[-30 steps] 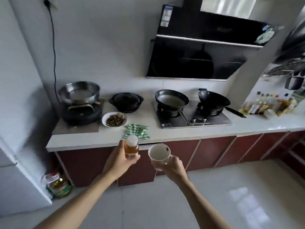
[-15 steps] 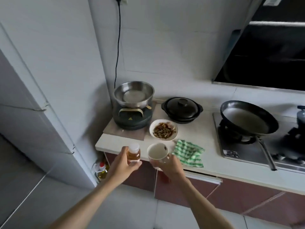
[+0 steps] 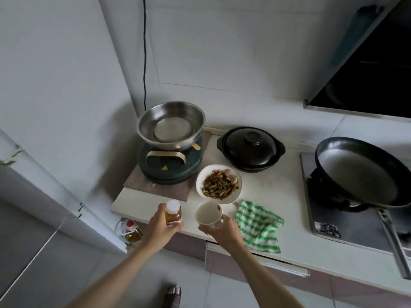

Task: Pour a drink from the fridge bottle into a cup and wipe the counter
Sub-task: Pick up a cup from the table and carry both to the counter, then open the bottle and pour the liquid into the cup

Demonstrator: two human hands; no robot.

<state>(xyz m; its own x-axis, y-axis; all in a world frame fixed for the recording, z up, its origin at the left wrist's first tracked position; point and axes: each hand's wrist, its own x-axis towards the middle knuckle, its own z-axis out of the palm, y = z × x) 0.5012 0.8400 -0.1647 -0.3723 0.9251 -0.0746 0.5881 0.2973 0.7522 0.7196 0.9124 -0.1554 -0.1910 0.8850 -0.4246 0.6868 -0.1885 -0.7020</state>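
My left hand grips a small bottle of amber drink with a white cap, held upright over the front edge of the white counter. My right hand holds a white cup just to the bottle's right; the cup looks empty inside. A green-and-white checked cloth lies crumpled on the counter right beside my right hand. The white fridge stands at the left, its door shut.
Behind the cup sits a white bowl of dark food. Further back are a steel basin on a dark cooker and a black lidded pot. A frying pan rests on the stove at right. An oil bottle stands on the floor.
I have moved closer to the counter and the view has tilted down. Both hands, with bottle and cup, now reach over the counter's front edge near the cloth.
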